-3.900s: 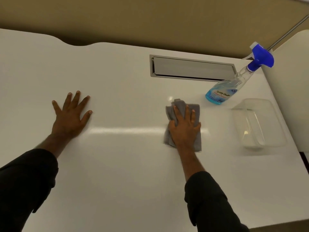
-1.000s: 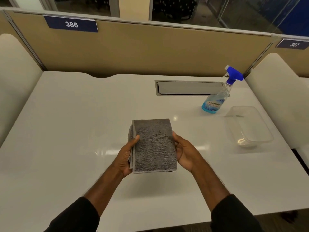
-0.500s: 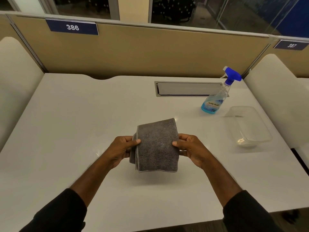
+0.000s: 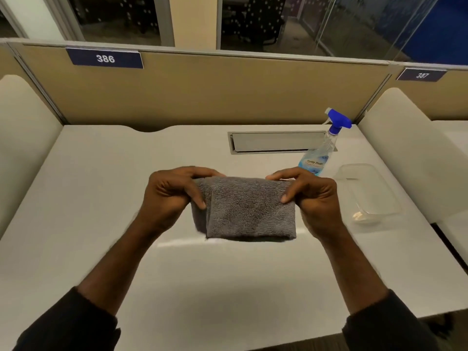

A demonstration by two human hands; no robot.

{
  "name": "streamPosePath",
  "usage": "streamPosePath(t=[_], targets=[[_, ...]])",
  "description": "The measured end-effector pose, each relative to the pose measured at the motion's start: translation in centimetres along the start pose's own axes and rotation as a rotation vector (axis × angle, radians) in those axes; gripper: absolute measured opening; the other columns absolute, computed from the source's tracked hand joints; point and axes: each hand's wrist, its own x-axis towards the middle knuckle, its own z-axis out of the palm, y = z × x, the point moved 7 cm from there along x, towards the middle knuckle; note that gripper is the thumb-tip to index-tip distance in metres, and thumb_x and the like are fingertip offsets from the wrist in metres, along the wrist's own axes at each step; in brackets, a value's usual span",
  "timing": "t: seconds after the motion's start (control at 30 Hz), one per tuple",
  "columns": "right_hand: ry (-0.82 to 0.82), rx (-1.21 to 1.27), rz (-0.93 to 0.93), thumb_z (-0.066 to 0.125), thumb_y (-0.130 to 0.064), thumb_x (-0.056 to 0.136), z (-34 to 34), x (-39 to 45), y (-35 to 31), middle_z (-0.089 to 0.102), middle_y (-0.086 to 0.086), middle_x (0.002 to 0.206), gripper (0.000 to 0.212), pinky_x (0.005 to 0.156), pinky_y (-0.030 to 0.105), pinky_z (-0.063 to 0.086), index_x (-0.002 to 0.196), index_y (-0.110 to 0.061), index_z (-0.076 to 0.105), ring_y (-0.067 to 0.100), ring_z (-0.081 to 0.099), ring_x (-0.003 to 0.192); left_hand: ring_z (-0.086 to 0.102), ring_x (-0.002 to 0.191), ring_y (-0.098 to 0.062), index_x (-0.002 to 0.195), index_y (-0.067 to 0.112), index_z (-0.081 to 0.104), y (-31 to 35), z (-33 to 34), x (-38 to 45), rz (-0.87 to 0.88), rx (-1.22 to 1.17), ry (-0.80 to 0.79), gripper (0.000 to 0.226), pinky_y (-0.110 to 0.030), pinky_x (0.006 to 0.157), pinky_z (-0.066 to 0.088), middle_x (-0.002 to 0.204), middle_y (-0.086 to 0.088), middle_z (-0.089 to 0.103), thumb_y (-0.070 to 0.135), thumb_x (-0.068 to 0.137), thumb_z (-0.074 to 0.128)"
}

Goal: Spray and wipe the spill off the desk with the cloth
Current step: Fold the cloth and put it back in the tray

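A folded grey cloth (image 4: 248, 209) hangs above the middle of the white desk (image 4: 101, 198), held by its two upper corners. My left hand (image 4: 169, 196) pinches its left edge and my right hand (image 4: 311, 198) pinches its right edge. A clear spray bottle (image 4: 321, 153) with blue liquid and a blue trigger head stands upright at the back right of the desk, beyond my right hand. No spill shows on the desk surface.
A clear plastic container (image 4: 369, 193) sits on the desk right of my right hand. A recessed cable flap (image 4: 276, 141) lies at the back. Tan partition panels (image 4: 202, 89) and cream side dividers (image 4: 20, 138) enclose the desk.
The cloth went from under my right hand on the desk into both hands. Both hands have since raised it and shifted their grip to its upper corners.
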Motion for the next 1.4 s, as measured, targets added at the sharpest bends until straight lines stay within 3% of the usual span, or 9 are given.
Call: streamPosePath(t=[0.17,0.3,0.4,0.47,0.67,0.77,0.87,1.13,1.4], targets=[[-0.011,-0.121,-0.109,0.051,0.028,0.069,0.0,0.3,-0.3,0.077,-0.005,0.105,0.037,0.093,0.023,0.052,0.066,-0.006,0.064,0.013,0.070,0.105,0.067,0.097,-0.041,0.076,0.001,0.065,-1.5,0.1,-1.3,-0.096,-0.062,0.067,0.041,-0.042,0.081,0.054,0.100,-0.022,0.071,-0.032,0.069,0.040],[-0.116,-0.184,-0.133,0.055,0.031,0.070,0.9,0.7,-0.3,0.074,0.009,0.105,0.038,0.091,0.026,0.056,0.066,-0.005,0.065,0.014,0.070,0.107,0.066,0.096,-0.044,0.102,0.007,0.059,-3.1,0.2,-1.5,-0.291,-0.218,0.024,0.040,-0.045,0.086,0.054,0.113,-0.024,0.068,-0.007,0.073,0.036],[-0.232,-0.263,-0.132,0.062,0.033,0.068,2.7,0.9,0.0,0.073,0.005,0.111,0.032,0.088,0.028,0.058,0.065,0.002,0.069,0.017,0.069,0.111,0.064,0.114,-0.034,0.129,0.013,0.052,-3.3,2.3,-0.6,-0.387,-0.123,-0.213,0.040,-0.040,0.095,0.052,0.126,-0.013,0.065,0.017,0.090,0.050],[-0.294,-0.309,-0.132,0.067,0.029,0.071,4.0,1.1,0.2,0.070,0.003,0.114,0.028,0.088,0.028,0.059,0.068,0.001,0.071,0.015,0.066,0.114,0.062,0.118,-0.019,0.140,0.031,0.044,-3.8,4.1,-0.6,-0.469,0.034,-0.411,0.063,-0.029,0.093,0.053,0.130,0.004,0.063,0.032,0.084,0.071],[-0.140,-0.126,0.113,0.049,0.010,0.091,3.0,0.9,1.4,0.070,-0.001,0.123,0.039,0.089,0.025,0.058,0.108,-0.013,0.075,0.017,0.066,0.116,0.068,0.097,-0.007,0.119,0.036,0.066,-4.4,5.3,-0.5,-0.448,0.243,-0.378,0.047,-0.020,0.080,0.054,0.106,0.017,0.072,0.036,0.075,0.082],[-0.004,-0.073,0.326,0.052,-0.027,0.098,2.0,-1.1,3.3,0.067,-0.009,0.131,0.043,0.092,0.030,0.059,0.141,-0.032,0.055,0.019,0.067,0.117,0.069,0.092,-0.008,0.110,0.033,0.071,-4.6,4.2,-0.9,-0.434,0.269,-0.256,0.039,-0.019,0.075,0.054,0.099,0.015,0.074,0.038,0.073,0.083],[-0.069,-0.237,0.429,0.071,-0.061,0.078,3.2,-3.2,5.0,0.060,-0.024,0.131,0.080,0.096,0.014,0.052,0.149,-0.054,0.034,0.002,0.059,0.124,0.069,0.092,-0.009,0.108,0.030,0.070,-5.1,3.4,-1.4,-0.449,0.286,-0.121,0.039,-0.017,0.074,0.052,0.096,0.014,0.073,0.037,0.072,0.083],[-0.074,-0.281,0.369,0.080,-0.036,0.083,3.1,-3.3,4.8,0.068,-0.021,0.116,0.090,0.095,0.009,0.049,0.153,-0.052,0.027,0.006,0.064,0.117,0.068,0.090,-0.012,0.103,0.032,0.065,-5.8,3.4,-2.4,-0.440,0.217,0.017,0.039,-0.017,0.071,0.052,0.096,0.010,0.072,0.032,0.070,0.086],[-0.103,-0.473,0.239,0.078,-0.020,0.088,1.2,-1.6,3.7,0.075,-0.009,0.106,0.072,0.095,0.002,0.044,0.143,-0.046,0.039,0.002,0.068,0.106,0.065,0.095,-0.003,0.104,0.036,0.067,-4.8,6.7,0.6,-0.487,0.406,-0.295,0.046,-0.016,0.073,0.057,0.101,0.022,0.067,0.059,0.066,0.079]])
